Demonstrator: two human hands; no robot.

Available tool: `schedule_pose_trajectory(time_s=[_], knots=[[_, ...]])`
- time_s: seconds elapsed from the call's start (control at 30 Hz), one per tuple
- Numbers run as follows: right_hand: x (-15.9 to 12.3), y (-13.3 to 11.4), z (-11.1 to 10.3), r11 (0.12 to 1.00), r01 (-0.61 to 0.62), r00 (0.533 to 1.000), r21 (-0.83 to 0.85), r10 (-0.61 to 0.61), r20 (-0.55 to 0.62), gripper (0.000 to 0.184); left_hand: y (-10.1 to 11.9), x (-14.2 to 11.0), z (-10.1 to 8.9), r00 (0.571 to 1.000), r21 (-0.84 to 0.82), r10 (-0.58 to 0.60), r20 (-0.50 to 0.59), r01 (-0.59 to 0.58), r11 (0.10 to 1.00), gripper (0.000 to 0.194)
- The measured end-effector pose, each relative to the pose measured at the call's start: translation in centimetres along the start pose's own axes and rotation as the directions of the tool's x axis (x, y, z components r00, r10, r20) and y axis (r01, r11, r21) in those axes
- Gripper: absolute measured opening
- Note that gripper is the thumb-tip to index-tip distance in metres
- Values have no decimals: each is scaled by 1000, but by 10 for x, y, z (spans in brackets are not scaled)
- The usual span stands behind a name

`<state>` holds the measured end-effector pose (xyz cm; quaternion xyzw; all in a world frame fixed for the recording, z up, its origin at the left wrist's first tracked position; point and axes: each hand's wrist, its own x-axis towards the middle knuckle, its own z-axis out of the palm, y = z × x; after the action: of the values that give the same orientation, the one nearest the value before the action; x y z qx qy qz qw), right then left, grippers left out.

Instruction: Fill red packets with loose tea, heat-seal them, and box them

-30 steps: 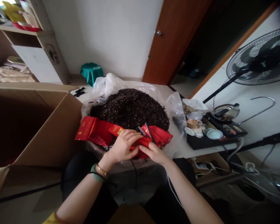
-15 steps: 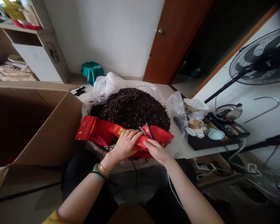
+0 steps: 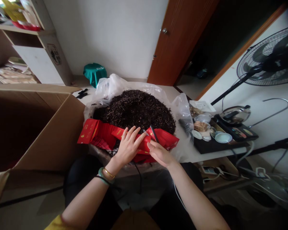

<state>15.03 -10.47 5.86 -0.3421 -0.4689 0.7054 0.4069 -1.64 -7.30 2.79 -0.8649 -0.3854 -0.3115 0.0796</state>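
The left hand (image 3: pixel 128 148) lies open, fingers spread across a fan of red tea packets (image 3: pixel 98 135); the right hand (image 3: pixel 160 155) is curled against their edge, though whether it grips cannot be determined. Two slim black implements (image 3: pixel 154 134) stand just beyond the right hand. The packets lie under both hands, along the near edge of a heap of loose black tea (image 3: pixel 136 110) in a clear plastic bag (image 3: pixel 181 110).

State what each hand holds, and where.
The right hand seems to pinch a red packet by its edge; the left hand lies open on it, grip unclear.
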Motion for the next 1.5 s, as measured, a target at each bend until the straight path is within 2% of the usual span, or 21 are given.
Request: schedule_pose_trajectory(time_s=[0.13, 0.3, 0.43, 0.57, 0.77, 0.83, 0.93, 1.1, 1.2, 1.37, 1.43, 1.5], knots=[[1, -2, -3, 1000, -12, 1000, -17, 12, -4, 46, -5, -1, 2, 999, -79, 30, 12, -29, 996, 54], [1, -9, -4, 999, 1, 1000, -36, -1, -1, 51, -6, -2, 3, 997, -170, 70, 35, -63, 983, 47], [2, -10, -5, 979, 6, 997, -202, -21, -70, 49, -7, -1, 3, 999, -219, 33, -14, -35, 975, 47], [1, -17, -4, 921, 15, 987, -389, -77, -143, 46, -11, -1, 3, 997, -242, -25, -67, 8, 970, 44], [-2, -34, 9, 847, -2, 992, -532, -66, -108, 60, -14, -1, 3, 992, -260, -57, -115, 25, 965, 42], [-2, -35, 8, 841, -19, 995, -541, -38, -94, 63, -14, -1, 5, 992, -270, -63, -110, 31, 962, 44], [1, -29, 2, 858, -16, 995, -513, -38, -94, 57, -15, -3, 7, 993, -283, -74, -96, 44, 958, 46], [8, -20, -5, 937, 43, 991, -348, -85, -105, 42, -18, -3, 8, 988, -301, -111, -104, 75, 951, 45], [11, -25, -6, 960, 35, 985, -279, -81, -154, 44, -21, -2, 8, 980, -321, -144, -137, 94, 942, 43], [35, -41, -29, 961, 155, 933, -230, -219, -287, 43, -26, 1, 6, 935, -398, -300, -187, 207, 894, 40], [58, -43, -43, 931, 151, 910, -333, -262, -322, 39, -27, 3, 6, 916, -433, -358, -180, 253, 865, 40], [87, -41, -54, 826, 47, 924, -562, -251, -290, 37, -27, 3, 5, 902, -463, -398, -165, 286, 839, 40]])
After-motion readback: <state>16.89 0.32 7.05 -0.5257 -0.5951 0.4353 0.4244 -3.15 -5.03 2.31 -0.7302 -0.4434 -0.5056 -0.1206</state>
